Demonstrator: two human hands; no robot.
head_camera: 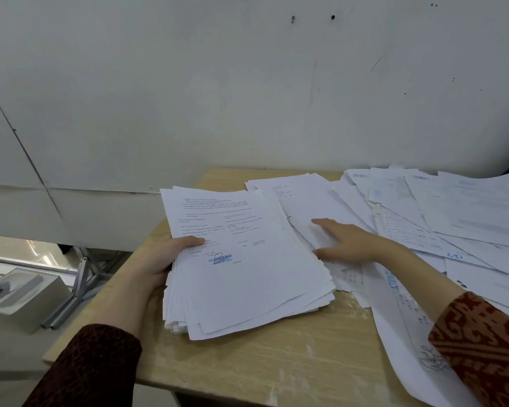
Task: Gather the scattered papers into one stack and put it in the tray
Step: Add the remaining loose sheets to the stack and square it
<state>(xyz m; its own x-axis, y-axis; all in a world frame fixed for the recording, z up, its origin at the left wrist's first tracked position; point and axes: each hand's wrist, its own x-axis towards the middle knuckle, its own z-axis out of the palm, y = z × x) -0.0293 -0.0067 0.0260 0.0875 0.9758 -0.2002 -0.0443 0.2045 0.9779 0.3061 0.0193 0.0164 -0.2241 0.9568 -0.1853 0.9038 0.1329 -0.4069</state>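
Note:
A thick, uneven stack of white papers (pixel 247 271) lies at the left of the wooden table (pixel 276 356); its top sheet carries printed text and a blue stamp. My left hand (pixel 162 259) grips the stack's left edge, thumb on top. My right hand (pixel 347 242) lies flat with straight fingers on loose sheets just right of the stack. Scattered papers (pixel 441 212) spread in overlapping layers across the table's right side, and some run under my right forearm. No tray is in view.
A white wall (pixel 247 83) stands close behind the table. Beyond the table's left edge, lower down, sit a white box (pixel 21 298) and a metal frame (pixel 80 283). Bare wood shows along the table's front.

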